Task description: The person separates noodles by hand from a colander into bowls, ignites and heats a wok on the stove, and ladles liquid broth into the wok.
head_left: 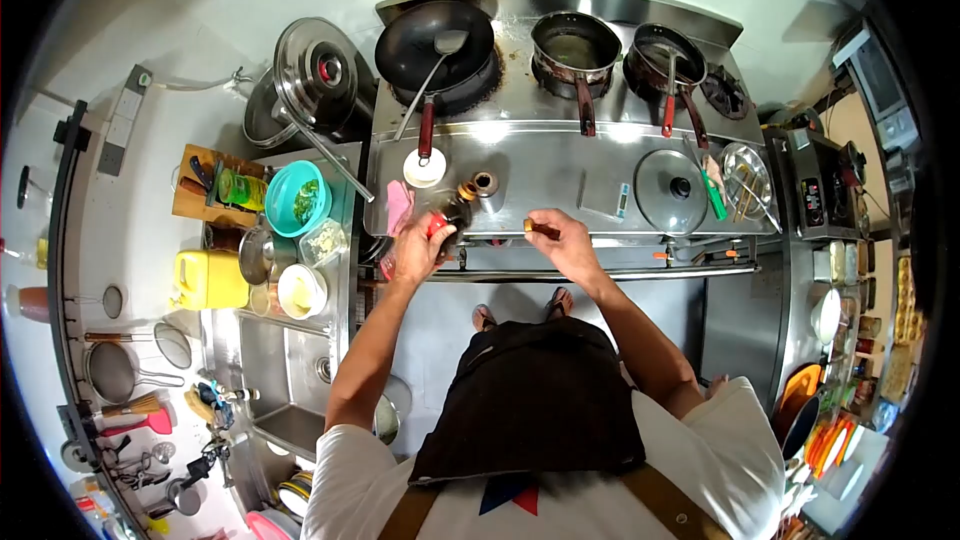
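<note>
By the front edge of the steel surface (540, 172), left of its middle, grips a red-topped container (437, 225), partly hidden, in the curled left hand (412, 254); probably hard, slick and breakable, best held round the body. Farther right, near the same edge, pinches a small brown piece (545, 231) in the right hand (573, 248); probably light and stiff, best taken mid-length.

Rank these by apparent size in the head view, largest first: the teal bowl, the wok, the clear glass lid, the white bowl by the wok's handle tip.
1. Wok
2. Glass lid
3. Teal bowl, only slightly smaller
4. White bowl
</note>
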Motion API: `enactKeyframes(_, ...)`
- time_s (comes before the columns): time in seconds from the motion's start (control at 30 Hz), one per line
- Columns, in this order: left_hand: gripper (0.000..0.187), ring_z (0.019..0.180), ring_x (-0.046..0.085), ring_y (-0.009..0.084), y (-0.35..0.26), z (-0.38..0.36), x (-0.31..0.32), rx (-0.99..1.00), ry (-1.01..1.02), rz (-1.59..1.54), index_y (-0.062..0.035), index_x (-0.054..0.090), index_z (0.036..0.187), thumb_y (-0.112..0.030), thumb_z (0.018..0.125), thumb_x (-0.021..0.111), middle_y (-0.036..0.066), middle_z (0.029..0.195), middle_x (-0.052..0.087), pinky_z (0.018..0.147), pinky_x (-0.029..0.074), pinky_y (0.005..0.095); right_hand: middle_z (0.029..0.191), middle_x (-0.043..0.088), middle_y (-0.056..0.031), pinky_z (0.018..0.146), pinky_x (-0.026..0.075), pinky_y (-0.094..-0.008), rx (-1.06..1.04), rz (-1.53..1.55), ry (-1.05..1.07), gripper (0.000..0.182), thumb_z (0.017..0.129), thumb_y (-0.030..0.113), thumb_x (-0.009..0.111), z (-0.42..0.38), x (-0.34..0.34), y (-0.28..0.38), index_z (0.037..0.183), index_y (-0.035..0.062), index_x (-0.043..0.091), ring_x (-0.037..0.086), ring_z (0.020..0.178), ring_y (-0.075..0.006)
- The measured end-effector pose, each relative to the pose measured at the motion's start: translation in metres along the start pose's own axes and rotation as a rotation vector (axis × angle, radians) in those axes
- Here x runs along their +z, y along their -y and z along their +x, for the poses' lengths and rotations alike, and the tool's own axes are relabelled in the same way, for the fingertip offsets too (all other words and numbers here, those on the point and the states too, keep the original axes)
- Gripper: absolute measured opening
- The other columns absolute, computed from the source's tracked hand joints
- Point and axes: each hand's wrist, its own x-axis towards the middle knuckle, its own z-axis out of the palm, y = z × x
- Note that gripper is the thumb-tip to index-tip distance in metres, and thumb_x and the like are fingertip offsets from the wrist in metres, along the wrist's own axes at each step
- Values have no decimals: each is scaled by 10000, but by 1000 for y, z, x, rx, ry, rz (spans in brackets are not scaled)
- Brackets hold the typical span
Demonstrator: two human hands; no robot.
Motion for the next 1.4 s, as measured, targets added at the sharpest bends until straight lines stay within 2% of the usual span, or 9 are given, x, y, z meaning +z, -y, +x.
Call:
enactKeyframes(0.27,296,728,579,274,6,-56,-2,144,48,-268,-36,593,931,-298,823,680,145,814,598,690,463,351,982,628,-93,727,492,-275,-230,-262,110,311,820,86,670,17,47,56,1109,9,585,595,795,-143)
enactKeyframes(0.4,397,765,598,401,5,-79,-7,140,99,-279,-56,586,938,-429,815,643,191,808,628,655,460,457,985,615,-125,764,514,-339,-289,-520,225,316,773,30,665,4,54,60,1081,19,593,636,860,-261)
enactKeyframes(0.57,281,765,615,156,18,-99,-3,50,353,-540,-67,608,999,-222,790,712,80,840,646,707,477,312,1016,613,-103,849,491,-359,-287,-475,356,306,725,-21,671,-29,55,74,1017,38,601,608,963,-286)
enactKeyframes(0.67,244,762,602,214,27,-99,9,97,466,-722,-66,611,931,-263,807,684,96,816,626,698,460,323,1049,609,-96,875,481,-376,-151,-486,394,331,717,-48,655,-47,54,76,1031,43,599,590,1011,-298)
enactKeyframes(0.8,296,764,555,138,32,-91,16,103,704,-744,-30,604,957,-274,813,687,56,814,612,720,447,289,1075,612,-114,870,479,-390,-257,-493,388,305,748,20,658,-67,47,81,1046,36,595,579,1026,-323)
enactKeyframes(0.97,355,778,506,83,21,-82,29,211,824,-820,-10,602,1014,-285,812,700,15,819,585,723,438,259,1007,631,-157,768,499,-401,-82,-618,264,291,800,147,672,-92,36,86,1052,25,594,618,906,-336)
enactKeyframes(1.1,358,756,572,149,-11,-90,39,235,741,-632,-22,610,961,-319,790,714,77,812,606,691,453,292,882,629,-187,689,496,-410,-6,-628,80,240,844,186,640,-112,27,60,983,-2,584,619,786,-375)
enactKeyframes(1.2,366,756,607,340,-32,-102,65,523,394,-423,-30,592,847,-370,775,706,164,824,628,630,470,377,849,641,-185,651,497,-385,169,-559,17,210,842,161,640,-132,12,37,938,-18,590,629,749,-360)
enactKeyframes(1.4,386,692,611,339,-28,-146,150,490,480,-334,-38,552,799,-385,760,716,153,755,621,570,469,402,843,652,-201,647,507,-349,303,-425,-266,247,856,170,624,-188,8,-41,980,-42,602,649,726,-278)
